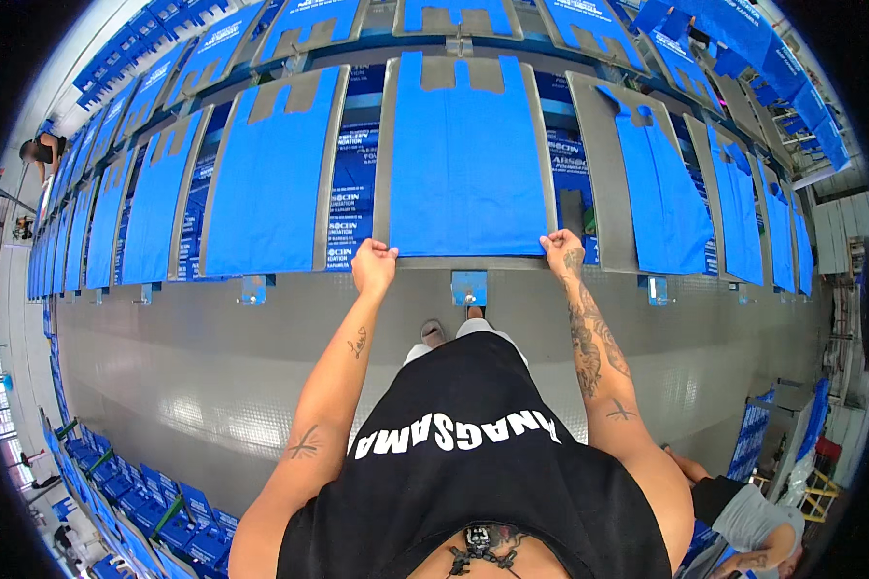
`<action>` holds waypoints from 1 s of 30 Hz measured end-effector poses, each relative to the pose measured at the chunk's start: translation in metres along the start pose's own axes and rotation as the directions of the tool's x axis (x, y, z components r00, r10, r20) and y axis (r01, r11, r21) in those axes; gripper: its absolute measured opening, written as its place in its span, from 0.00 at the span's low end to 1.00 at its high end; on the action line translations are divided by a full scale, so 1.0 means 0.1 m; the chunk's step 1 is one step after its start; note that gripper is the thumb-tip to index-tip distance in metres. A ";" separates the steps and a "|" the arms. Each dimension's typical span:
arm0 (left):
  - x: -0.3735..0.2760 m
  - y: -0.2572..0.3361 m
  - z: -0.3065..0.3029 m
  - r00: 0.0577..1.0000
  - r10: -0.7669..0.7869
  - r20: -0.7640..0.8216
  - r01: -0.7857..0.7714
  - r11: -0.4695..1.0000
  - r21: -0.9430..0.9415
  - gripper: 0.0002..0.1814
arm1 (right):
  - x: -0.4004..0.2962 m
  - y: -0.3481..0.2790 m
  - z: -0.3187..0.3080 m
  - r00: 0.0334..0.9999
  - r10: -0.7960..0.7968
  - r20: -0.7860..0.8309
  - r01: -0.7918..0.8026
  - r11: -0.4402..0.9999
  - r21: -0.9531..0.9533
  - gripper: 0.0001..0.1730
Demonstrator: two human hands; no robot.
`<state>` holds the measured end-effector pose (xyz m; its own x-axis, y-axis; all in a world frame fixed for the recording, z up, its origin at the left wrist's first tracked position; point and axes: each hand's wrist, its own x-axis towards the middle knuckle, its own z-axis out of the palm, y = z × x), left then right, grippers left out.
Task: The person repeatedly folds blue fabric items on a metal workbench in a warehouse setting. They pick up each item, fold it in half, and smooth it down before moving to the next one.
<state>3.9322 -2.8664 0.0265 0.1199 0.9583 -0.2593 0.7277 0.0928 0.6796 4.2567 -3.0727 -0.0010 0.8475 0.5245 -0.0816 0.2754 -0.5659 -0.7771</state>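
Observation:
A blue cloth piece (463,166) with strap-shaped cutouts at its far end lies flat on a grey board (438,74). My left hand (375,266) pinches its near left corner between thumb and fingers. At the near right corner, my right hand (563,252) grips the edge in the same way. The cloth's near edge runs straight between both hands, just short of the board's edge. On the board to the left, another blue cloth (271,174) lies flat. To the right, a blue cloth (662,188) sits askew, with its straps folded over.
Blue metal brackets (469,288) jut out below the boards. Printed blue cloths (351,195) show in the gaps between boards. A person (47,152) is at the far left; another person (757,514) is behind me at right. Racked blue pieces (181,506) stand behind at left.

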 end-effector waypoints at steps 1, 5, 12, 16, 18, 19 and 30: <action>-0.04 0.05 0.01 1.000 0.005 0.007 -0.005 1.000 0.001 0.13 | -0.01 0.07 -0.04 1.000 -0.007 -0.009 0.007 1.000 -0.002 0.13; -0.15 0.03 -0.06 1.000 0.005 -0.004 -0.005 1.000 0.020 0.12 | -0.13 0.02 -0.09 0.999 0.039 0.032 -0.039 0.999 -0.001 0.12; -0.18 -0.10 -0.08 0.998 0.056 0.011 -0.055 0.998 -0.027 0.13 | -0.25 0.03 -0.16 0.993 0.010 0.122 -0.017 0.998 0.055 0.11; -0.16 -0.12 -0.08 0.999 0.045 0.023 -0.044 0.999 -0.029 0.13 | -0.26 -0.01 -0.19 0.988 -0.028 0.154 0.025 0.999 0.025 0.11; -0.18 -0.11 -0.07 0.999 0.045 0.029 -0.044 0.998 -0.035 0.12 | -0.27 -0.03 -0.20 0.983 -0.078 0.164 0.082 0.997 -0.016 0.11; -0.18 -0.10 -0.07 0.999 0.005 0.053 -0.006 1.000 0.019 0.12 | -0.26 -0.04 -0.22 0.977 -0.047 0.210 0.064 0.995 -0.077 0.12; 0.10 0.70 0.47 0.767 0.608 0.207 -0.615 0.603 0.509 0.47 | 0.21 -0.86 0.18 0.732 -0.484 0.480 0.675 0.615 -0.408 0.51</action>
<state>4.0156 -2.8631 0.0392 0.6736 0.7355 0.0722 0.7085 -0.6705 0.2199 4.2426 -3.0011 0.0528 0.2690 0.9630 0.0173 0.9264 -0.2538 -0.2781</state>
